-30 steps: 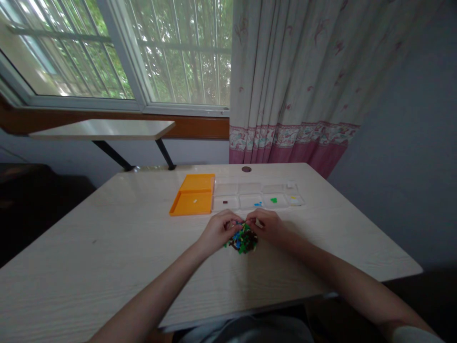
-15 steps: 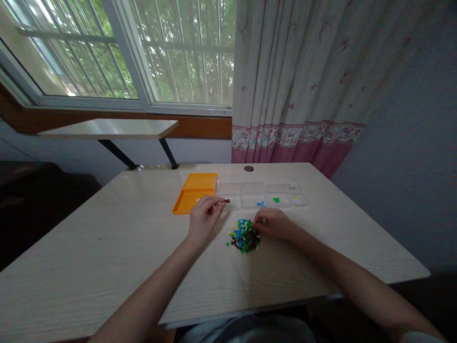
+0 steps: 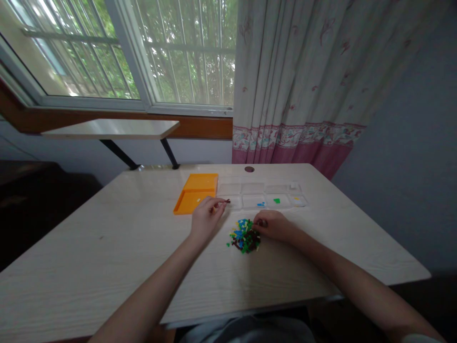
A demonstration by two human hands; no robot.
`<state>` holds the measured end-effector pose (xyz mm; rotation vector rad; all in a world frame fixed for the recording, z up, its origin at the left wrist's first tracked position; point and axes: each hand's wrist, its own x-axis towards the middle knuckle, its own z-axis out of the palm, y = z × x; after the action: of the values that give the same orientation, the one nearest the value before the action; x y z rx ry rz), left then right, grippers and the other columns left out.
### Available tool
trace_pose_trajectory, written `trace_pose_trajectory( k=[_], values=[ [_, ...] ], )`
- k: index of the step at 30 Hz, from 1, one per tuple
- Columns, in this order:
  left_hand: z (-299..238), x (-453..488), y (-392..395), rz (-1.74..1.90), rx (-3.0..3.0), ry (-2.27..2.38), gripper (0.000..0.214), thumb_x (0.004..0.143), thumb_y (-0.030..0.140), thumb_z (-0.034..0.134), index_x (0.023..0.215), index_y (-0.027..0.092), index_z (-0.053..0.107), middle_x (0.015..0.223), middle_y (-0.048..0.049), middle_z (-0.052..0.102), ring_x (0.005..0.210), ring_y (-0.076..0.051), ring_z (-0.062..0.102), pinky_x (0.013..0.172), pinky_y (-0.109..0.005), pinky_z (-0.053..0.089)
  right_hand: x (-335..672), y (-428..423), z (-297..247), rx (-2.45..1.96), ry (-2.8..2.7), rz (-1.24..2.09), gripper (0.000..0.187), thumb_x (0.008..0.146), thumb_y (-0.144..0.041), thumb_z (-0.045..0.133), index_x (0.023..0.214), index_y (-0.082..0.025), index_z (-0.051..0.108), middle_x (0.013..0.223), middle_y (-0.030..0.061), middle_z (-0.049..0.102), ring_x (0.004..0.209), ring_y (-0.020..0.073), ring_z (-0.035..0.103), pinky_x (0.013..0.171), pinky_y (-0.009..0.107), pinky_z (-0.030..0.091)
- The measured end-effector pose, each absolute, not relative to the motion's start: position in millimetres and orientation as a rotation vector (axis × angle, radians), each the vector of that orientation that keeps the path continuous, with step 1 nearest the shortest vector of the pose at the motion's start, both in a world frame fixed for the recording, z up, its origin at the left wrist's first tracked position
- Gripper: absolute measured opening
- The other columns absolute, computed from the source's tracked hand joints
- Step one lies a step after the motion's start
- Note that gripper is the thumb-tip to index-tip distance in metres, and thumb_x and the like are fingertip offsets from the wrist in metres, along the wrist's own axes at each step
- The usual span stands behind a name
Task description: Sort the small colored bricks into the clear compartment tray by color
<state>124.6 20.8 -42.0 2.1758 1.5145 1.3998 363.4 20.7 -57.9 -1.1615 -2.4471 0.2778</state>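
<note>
Fingers of my left hand (image 3: 206, 216) pinch a dark brown piece (image 3: 227, 201) at the near-left compartment of a clear tray (image 3: 253, 187), toward the table (image 3: 124, 238)'s far edge; whether piece and tray touch, I cannot tell. My right hand (image 3: 273, 225), fingers curled, rests at the far right side of a mixed heap (image 3: 245, 237) of coloured bits, closer to the near edge (whether those fingers grip anything, I cannot say). Work looks barely begun, to my eye: blue pieces (image 3: 261, 204), a green cluster (image 3: 276, 200) and a little yellow bit (image 3: 296, 199) lie along the tray's near row, while the bulk sits heaped. Room to move widens toward the table's left edge and right corner; between heap and tray the gap is narrow, with an orange box (image 3: 202, 182) adjoining the tray's left end.
</note>
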Motion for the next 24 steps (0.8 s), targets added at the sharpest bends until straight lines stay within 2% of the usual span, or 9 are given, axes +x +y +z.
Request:
trace_pose_trajectory(
  k=[3, 8, 11, 18, 24],
  values=[
    [-50.1, 123.1, 30.5, 1.340, 2.156, 1.649, 0.019, 0.081, 0.030, 0.050, 0.084, 0.017, 0.064, 0.071, -0.0018, 0.057, 0.066, -0.012, 0.051, 0.060, -0.023, 0.039, 361.9, 20.7, -57.0, -1.164, -2.410, 0.298, 0.008, 0.074, -0.026, 0.060, 0.073, -0.019, 0.061, 0.066, -0.0010, 0.061, 0.059, 0.0101, 0.054, 0.056, 0.020, 0.037],
    [-52.6, 120.5, 35.8, 1.342, 2.133, 1.727, 0.025, 0.082, 0.034, 0.048, 0.095, 0.017, 0.062, 0.071, -0.0012, 0.055, 0.064, -0.012, 0.050, 0.058, -0.022, 0.038, 362.0, 23.0, -58.3, -1.130, -2.370, 0.304, 0.004, 0.075, -0.022, 0.058, 0.076, -0.019, 0.060, 0.068, -0.0008, 0.061, 0.061, 0.0105, 0.054, 0.058, 0.021, 0.039],
    [-48.3, 121.6, 30.3, 1.296, 2.162, 1.575, 0.024, 0.083, 0.032, 0.046, 0.091, 0.015, 0.062, 0.072, -0.0022, 0.057, 0.063, -0.012, 0.050, 0.059, -0.022, 0.039, 362.3, 22.1, -57.7, -1.095, -2.362, 0.298, 0.006, 0.075, -0.019, 0.056, 0.080, -0.019, 0.060, 0.070, -0.0008, 0.061, 0.062, 0.0105, 0.054, 0.060, 0.021, 0.040],
    [-46.2, 141.6, 10.5, 0.863, 2.292, 1.163, 0.022, 0.079, 0.034, 0.052, 0.083, 0.018, 0.066, 0.068, -0.0022, 0.058, 0.063, -0.012, 0.051, 0.057, -0.021, 0.038, 359.4, 15.7, -55.6, -0.994, -2.348, 0.198, 0.007, 0.075, -0.023, 0.057, 0.081, -0.020, 0.060, 0.067, -0.0015, 0.062, 0.058, 0.0096, 0.055, 0.057, 0.019, 0.039],
    [-47.4, 150.3, 7.2, 0.846, 2.256, 1.086, 0.019, 0.077, 0.031, 0.055, 0.081, 0.017, 0.066, 0.063, -0.0004, 0.055, 0.061, -0.011, 0.049, 0.056, -0.020, 0.037, 357.8, 12.9, -59.4, -0.912, -2.376, -0.010, 0.010, 0.076, -0.026, 0.056, 0.081, -0.021, 0.062, 0.065, -0.0007, 0.065, 0.057, 0.0107, 0.058, 0.057, 0.021, 0.039]
  ],
)
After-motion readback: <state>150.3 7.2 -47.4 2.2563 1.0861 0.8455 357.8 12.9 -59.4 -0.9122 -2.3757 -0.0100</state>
